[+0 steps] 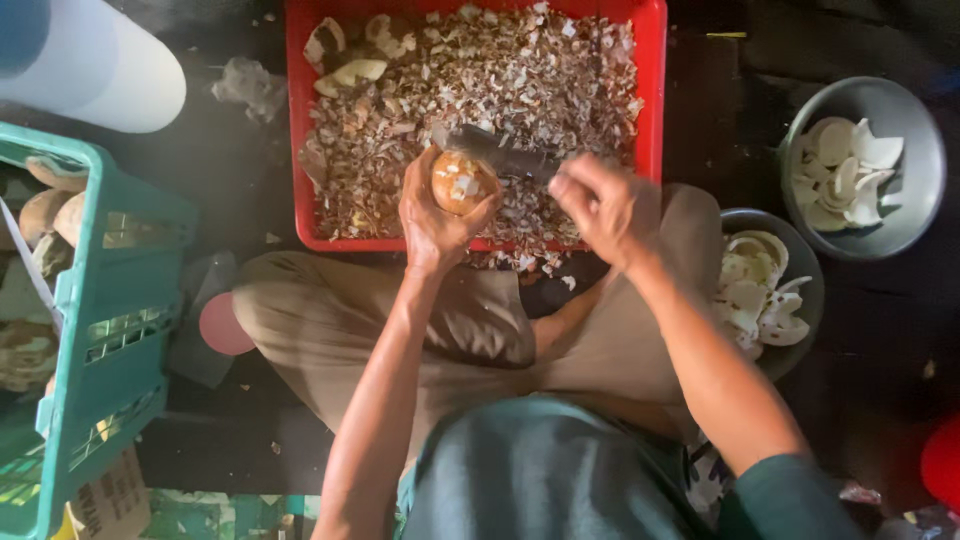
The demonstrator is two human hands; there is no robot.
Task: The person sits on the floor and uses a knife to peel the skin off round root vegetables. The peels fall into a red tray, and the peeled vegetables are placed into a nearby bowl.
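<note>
Your left hand (437,215) cups a round, half-peeled brown nut (460,182); your right hand (600,205) grips a dark blade (500,155) over the flake-filled red crate (650,90).

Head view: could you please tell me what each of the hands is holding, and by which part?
The left hand cups a round brown nut from beneath. The right hand grips a dark blade by its handle end.

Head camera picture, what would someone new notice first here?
The big red crate at top centre, heaped with brown and white shell chips, draws the eye. Over its near edge, the left hand cups a round brown nut while the right hand holds a dark blade against it. At right, two grey bowls hold white pieces.
</note>
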